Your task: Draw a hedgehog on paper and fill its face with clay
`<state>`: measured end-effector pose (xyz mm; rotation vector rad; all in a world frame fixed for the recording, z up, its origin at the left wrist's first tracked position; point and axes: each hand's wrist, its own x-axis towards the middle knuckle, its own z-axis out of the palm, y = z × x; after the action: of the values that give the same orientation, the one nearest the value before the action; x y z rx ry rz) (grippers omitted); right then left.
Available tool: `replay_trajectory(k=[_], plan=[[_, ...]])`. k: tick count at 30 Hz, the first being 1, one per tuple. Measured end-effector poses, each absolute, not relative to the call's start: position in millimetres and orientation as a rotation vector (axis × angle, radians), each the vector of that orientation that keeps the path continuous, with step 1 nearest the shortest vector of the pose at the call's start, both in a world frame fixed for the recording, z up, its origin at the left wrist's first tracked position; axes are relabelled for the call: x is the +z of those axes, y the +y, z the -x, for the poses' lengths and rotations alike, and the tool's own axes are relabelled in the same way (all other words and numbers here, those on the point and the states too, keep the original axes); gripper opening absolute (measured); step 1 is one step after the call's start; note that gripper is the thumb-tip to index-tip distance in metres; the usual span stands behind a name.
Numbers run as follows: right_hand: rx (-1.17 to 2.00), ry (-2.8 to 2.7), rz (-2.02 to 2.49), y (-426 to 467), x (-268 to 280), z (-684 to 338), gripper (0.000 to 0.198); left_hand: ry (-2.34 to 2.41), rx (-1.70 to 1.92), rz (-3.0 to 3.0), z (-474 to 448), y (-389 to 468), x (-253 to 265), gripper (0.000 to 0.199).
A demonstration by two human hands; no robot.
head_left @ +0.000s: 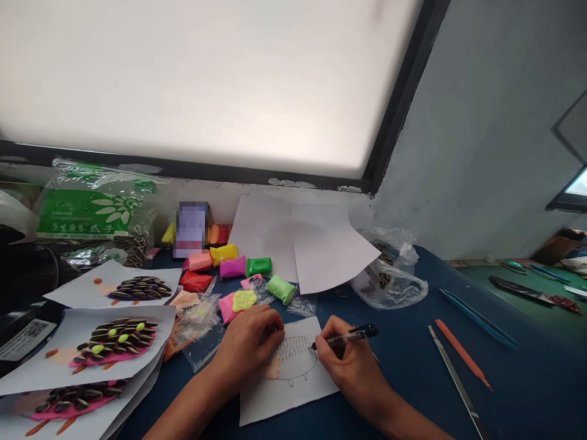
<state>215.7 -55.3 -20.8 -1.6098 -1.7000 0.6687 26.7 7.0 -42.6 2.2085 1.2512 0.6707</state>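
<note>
My right hand (351, 366) is closed around a black pen (351, 336), its tip at the right side of a hedgehog outline drawn on a white sheet of paper (261, 406). Rows of short strokes fill the upper part of the outline, and small feet are drawn below. Peach clay (273, 368) covers the face end. My left hand (250, 339) rests on the sheet's upper left with its fingers curled together, holding the paper down. The undersides of those fingers are hidden. Just beyond the left hand lies pink clay (227, 307) with a yellow-green lump (244, 299).
Hedgehog pictures with seed spines (117, 342) lie at left. Behind are clay packets (233, 267), a phone (191, 229), blank sheets (330, 244) and a seed bag (92, 211). A plastic bag (389, 287), an orange tool (463, 353), a metal blade (454, 376) and tweezers (479, 318) lie right.
</note>
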Motion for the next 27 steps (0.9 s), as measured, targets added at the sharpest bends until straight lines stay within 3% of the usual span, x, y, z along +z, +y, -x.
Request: replay_trajectory(k=[27], plan=[[0.734, -1.614, 1.583, -54.0, -27.7, -219.2, 0.022, 1.259, 0.667, -2.203, -27.3, 8.3, -43.7, 0.010]])
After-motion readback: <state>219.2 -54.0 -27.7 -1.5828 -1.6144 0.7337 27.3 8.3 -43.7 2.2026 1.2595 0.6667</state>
